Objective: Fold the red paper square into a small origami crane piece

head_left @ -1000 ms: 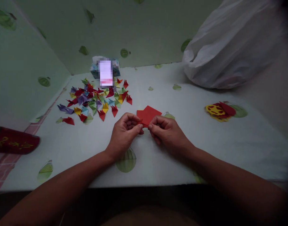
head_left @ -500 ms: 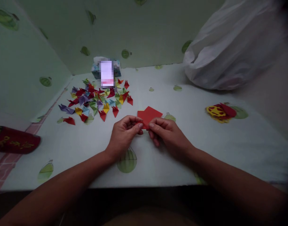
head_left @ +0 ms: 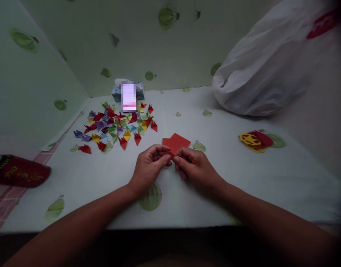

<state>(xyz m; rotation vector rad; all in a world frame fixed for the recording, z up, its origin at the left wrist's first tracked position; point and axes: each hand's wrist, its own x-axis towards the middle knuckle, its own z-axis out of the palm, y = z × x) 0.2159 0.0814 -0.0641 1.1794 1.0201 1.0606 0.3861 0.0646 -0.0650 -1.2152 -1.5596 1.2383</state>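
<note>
1 small red paper [head_left: 171, 155] is gripped at its left end by the left hand [head_left: 150, 166] and pinched at its right end by the right hand [head_left: 198, 167]. Its visible part is set left to right between the 2 hands; its full outline is hidden by fingers. Red sheets [head_left: 179, 141] are found just beyond, on the far side, above the table [head_left: 203, 207].

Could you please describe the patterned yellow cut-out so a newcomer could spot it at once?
From the large white bag at the far right, come nearer, to the small stack on the table. The yellow cut-out is on its left side; red patches set it apart from the plain red piece beside it.
</note>
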